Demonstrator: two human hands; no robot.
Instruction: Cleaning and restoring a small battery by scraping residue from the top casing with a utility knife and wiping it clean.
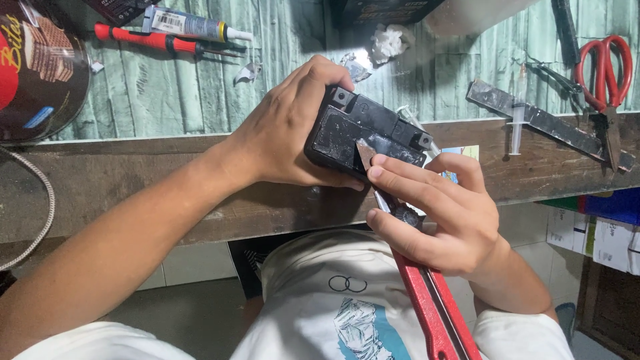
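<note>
My left hand (287,127) grips a black box-shaped plastic part (363,127) at the table's front edge, fingers wrapped over its top left corner. My right hand (433,213) holds a red-handled tool (433,307) whose metal blade tip (365,152) presses against the black part's scuffed face. My forefinger lies along the blade. The tool's red handle runs down past my wrist toward the lower right.
The workbench (133,180) has a green wood-pattern top (167,87). On it lie a red screwdriver (150,40), a glue tube (190,25), red scissors (603,67), a syringe (518,113), a flat metal bar (547,123), a round tin (37,67) and crumpled paper (387,41).
</note>
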